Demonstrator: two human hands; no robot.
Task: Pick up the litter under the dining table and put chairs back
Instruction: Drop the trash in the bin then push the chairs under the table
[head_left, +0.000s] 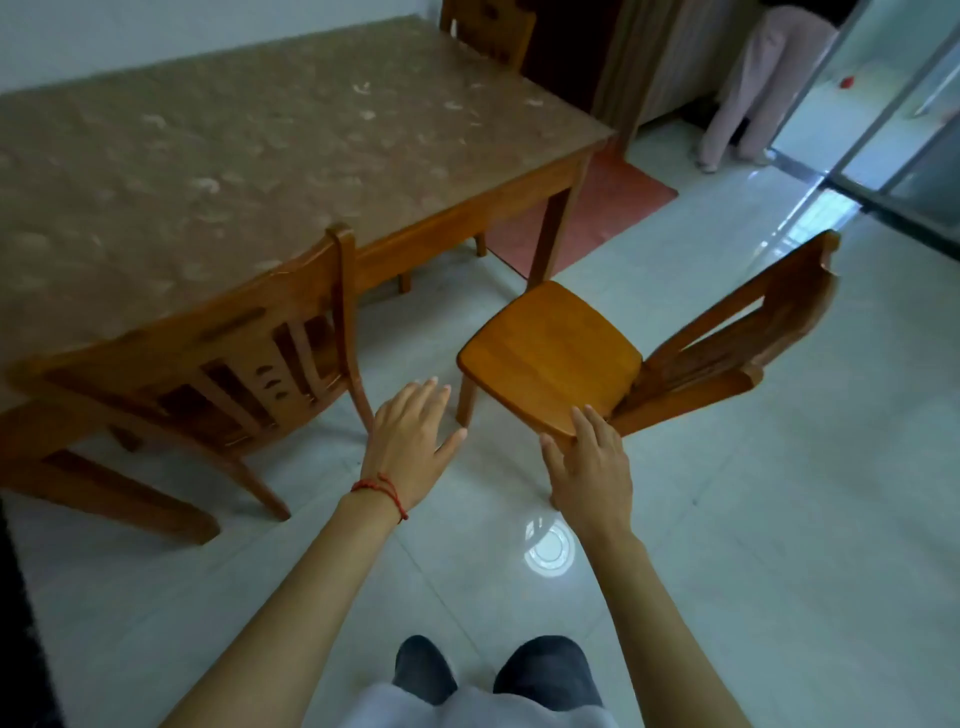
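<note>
A wooden chair (550, 353) stands pulled out on the tiled floor, right of the dining table (218, 150), with its backrest toward the right. My right hand (592, 467) reaches its straight fingers to the near edge of that chair's seat. My left hand (410, 441) hovers open between this chair and a second wooden chair (208, 374), which is pushed in at the table's near side. No litter is visible on the floor in view.
A third chair (491, 26) stands at the table's far end. A red mat (587, 208) lies beyond the table leg. Another person (758, 88) stands at the back right beside a glass sliding door (883, 114). Open tiled floor lies to the right.
</note>
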